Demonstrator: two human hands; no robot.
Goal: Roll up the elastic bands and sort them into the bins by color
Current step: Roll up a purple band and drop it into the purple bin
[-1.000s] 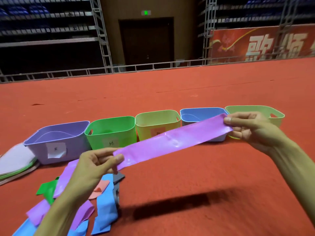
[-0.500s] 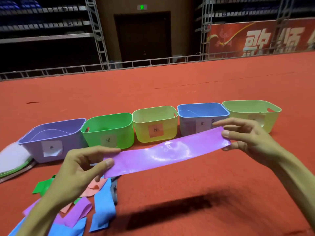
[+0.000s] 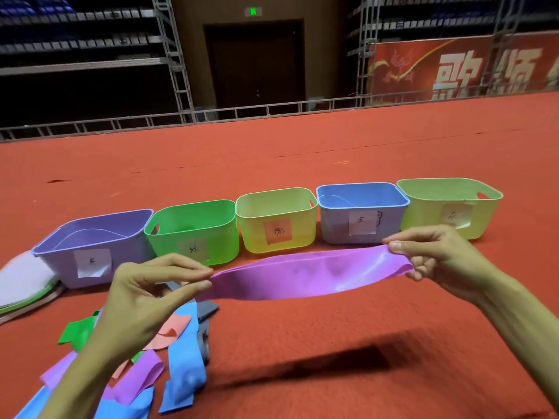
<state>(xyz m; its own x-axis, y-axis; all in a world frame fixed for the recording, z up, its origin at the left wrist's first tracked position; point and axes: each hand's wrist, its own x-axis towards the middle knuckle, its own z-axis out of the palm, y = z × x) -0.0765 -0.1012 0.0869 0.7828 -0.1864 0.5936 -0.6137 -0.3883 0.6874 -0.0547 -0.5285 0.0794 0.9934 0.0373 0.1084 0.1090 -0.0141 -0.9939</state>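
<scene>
Pinches left end of band (image 3: 302, 276) between thumb and fingers of left hand (image 3: 142, 300), right end likewise with right hand (image 3: 438, 261); holds it level in the air in front of the bins (image 3: 251, 234), clear of the floor (image 3: 332, 164). Note slack middle and inward-curling long edges.

Pull ends apart only enough to flatten the curl. Begin rolling at one end; lay each turn tight, edges aligned. Maintain a pinch on the finished roll, as likely to spring open. Deposit in purple bin (image 3: 57, 264), far left of row. Avoid snagging the pile (image 3: 181, 367) below left hand.
</scene>
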